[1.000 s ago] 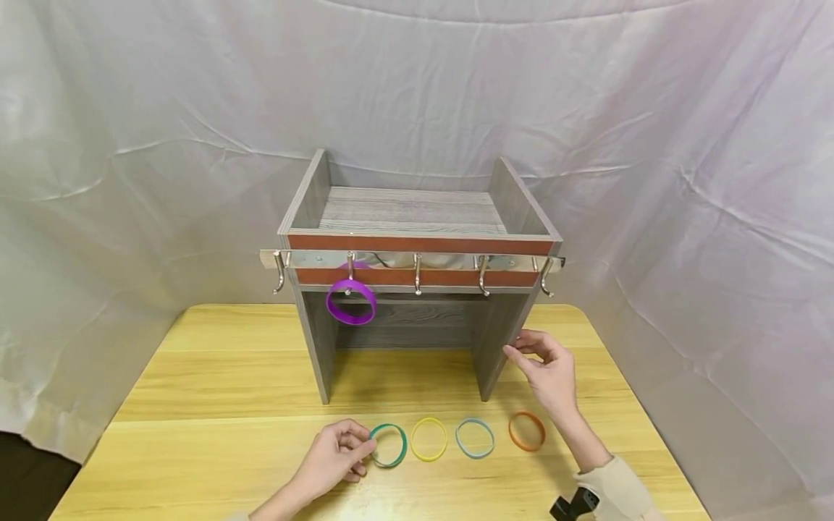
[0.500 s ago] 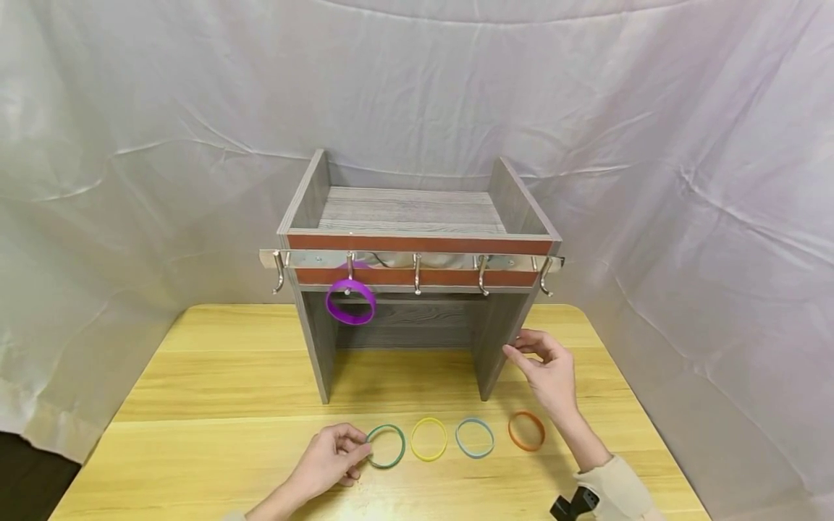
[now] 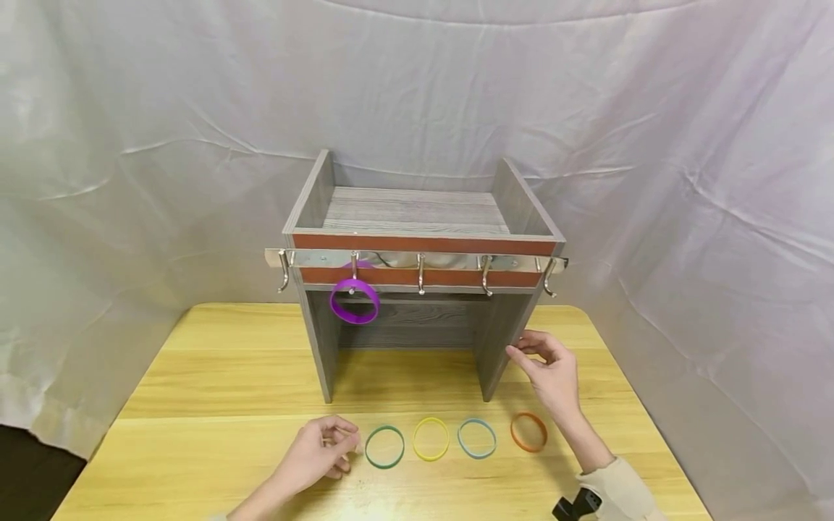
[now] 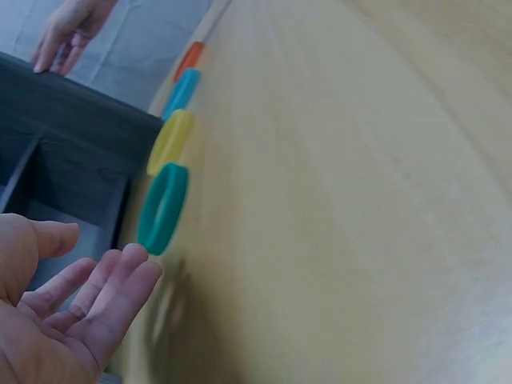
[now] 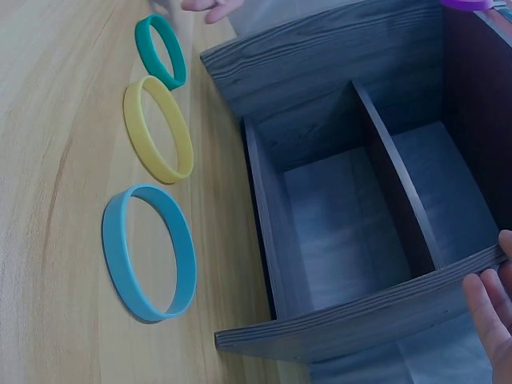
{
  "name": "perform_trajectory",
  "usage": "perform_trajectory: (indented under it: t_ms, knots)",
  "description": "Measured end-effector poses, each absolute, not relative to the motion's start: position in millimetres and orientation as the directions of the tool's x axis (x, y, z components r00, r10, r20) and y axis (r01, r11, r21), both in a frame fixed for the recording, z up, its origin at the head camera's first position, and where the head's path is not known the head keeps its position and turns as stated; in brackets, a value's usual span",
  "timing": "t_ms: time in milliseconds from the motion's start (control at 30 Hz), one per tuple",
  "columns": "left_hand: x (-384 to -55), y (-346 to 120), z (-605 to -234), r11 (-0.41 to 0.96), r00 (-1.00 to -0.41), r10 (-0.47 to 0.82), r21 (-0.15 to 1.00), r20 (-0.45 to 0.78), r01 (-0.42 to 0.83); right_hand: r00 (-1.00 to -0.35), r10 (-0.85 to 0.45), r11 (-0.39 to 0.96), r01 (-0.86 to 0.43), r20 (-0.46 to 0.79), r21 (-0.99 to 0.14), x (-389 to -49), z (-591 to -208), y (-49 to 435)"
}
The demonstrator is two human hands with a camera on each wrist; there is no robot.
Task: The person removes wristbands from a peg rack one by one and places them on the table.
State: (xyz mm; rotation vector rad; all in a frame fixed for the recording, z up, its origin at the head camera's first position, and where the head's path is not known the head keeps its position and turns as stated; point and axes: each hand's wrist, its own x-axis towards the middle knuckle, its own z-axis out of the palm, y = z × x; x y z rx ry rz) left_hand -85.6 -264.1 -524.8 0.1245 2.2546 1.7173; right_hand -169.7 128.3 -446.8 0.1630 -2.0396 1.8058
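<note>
My left hand hovers low over the table just left of a green wristband. Its fingers are loosely extended, and the left wrist view shows a gap between thumb and fingers with nothing in it. With its thumb and fingers, my right hand grips the front edge of the right side panel of a grey wooden shelf. To the right of the green wristband, in a row, lie a yellow wristband, a blue wristband and an orange wristband.
A metal hook rail with several hooks runs across the shelf's front. From its second hook on the left hangs a purple wristband. The shelf stands on a wooden table, with pale cloth behind and at the sides.
My left hand has let go of the green wristband and drawn back left; the band now lies flat, slightly left of before. The right hand keeps its hold on the shelf.
</note>
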Motion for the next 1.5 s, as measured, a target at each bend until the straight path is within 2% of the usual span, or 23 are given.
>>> perform_trajectory:
  t_ms: [267,533,800,1100,1333,1500]
  knots:
    - [-93.4,-273.4,-501.0,0.284,-0.965,0.232,0.957,-0.123,-0.054,-0.906,0.175,0.149,-0.363,0.386,-0.92,-169.1,-447.1,128.5]
    - [-99.6,-280.3,-472.7,0.234,-0.977,0.185,0.97,-0.106,-0.061,-0.905,0.183,0.16,-0.359,0.385,-0.919,-169.5,-447.5,128.3]
    - [-105.0,-283.4,-444.9,0.208,-0.99,0.13,0.978,-0.045,-0.017,-0.905,0.175,0.148,-0.365,0.387,-0.919,-169.3,-447.2,128.2]
    - [-111.2,-281.9,-417.1,0.148,-0.989,0.062,0.979,0.133,0.141,-0.906,0.184,0.144,-0.359,0.382,-0.922,-169.5,-448.0,128.2]
    - [-119.6,-280.3,-400.0,0.129,-0.959,0.011,0.951,0.282,0.281,-0.904,0.188,0.166,-0.356,0.384,-0.919,-169.5,-448.3,128.6]
    - [-125.0,-278.2,-390.8,0.132,-0.937,0.019,0.928,0.349,0.348,-0.905,0.187,0.156,-0.358,0.383,-0.921,-169.4,-447.6,128.2]
